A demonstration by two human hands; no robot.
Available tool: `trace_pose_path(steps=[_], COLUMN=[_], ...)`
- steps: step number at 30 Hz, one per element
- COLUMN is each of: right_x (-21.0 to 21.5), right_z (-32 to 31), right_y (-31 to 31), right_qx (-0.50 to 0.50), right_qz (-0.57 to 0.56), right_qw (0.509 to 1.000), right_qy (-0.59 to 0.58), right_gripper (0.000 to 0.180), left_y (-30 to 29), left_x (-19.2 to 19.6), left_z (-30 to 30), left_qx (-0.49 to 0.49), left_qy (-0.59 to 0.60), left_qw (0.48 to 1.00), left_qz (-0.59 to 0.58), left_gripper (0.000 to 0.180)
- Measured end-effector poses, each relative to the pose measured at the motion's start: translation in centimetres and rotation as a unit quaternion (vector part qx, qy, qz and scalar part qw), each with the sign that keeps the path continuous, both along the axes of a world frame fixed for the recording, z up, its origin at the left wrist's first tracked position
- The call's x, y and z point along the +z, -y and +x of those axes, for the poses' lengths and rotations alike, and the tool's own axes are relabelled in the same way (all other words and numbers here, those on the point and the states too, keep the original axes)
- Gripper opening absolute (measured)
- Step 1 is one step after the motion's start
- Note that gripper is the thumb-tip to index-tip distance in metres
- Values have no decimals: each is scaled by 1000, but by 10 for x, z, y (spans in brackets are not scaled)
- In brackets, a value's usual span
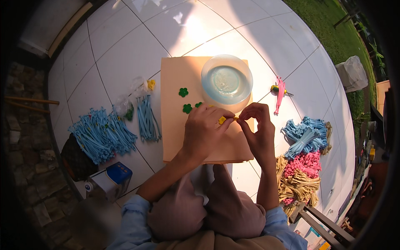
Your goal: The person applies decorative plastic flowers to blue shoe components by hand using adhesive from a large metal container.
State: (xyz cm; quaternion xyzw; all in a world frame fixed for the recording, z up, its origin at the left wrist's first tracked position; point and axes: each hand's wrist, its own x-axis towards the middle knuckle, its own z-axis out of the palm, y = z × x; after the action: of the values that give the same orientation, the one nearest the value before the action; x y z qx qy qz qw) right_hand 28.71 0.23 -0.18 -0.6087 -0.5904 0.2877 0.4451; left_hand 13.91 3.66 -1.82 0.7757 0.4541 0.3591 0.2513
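Both hands meet over a tan board (179, 137) that lies on the white tiled floor. My left hand (204, 131) pinches a small yellow piece (222, 120) between thumb and fingers. My right hand (258, 129) touches the same yellow piece from the right with its fingertips. Two green flower shapes (183, 92) (187, 108) lie on the board to the left of my hands. A third green piece (198, 104) peeks out just above my left hand. A clear round bowl (226, 80) stands at the board's far right corner.
Bundles of light blue strips (102, 134) (148, 118) lie left of the board, with small plastic bags (139, 85) beside them. Blue, pink and tan bundles (304, 160) are heaped at right. A pink strip (279, 93) lies near the bowl. A blue-and-white box (110, 179) stands lower left.
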Motion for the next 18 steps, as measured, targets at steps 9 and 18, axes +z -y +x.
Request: trace_pose_path(steps=[9, 18], right_x=[-19, -20], right_z=[-3, -8], right_y=[-36, -42], right_qx=[-2, 14], right_qz=[45, 40], right_qw=[931, 916], right_qy=[362, 399], right_gripper=[35, 33], left_y=[-17, -18], left_x=[6, 4], left_z=[-23, -27], left_qx=[121, 126], left_qy=[13, 21], left_qw=[991, 990], left_qz=[-51, -59], left_gripper=[12, 11])
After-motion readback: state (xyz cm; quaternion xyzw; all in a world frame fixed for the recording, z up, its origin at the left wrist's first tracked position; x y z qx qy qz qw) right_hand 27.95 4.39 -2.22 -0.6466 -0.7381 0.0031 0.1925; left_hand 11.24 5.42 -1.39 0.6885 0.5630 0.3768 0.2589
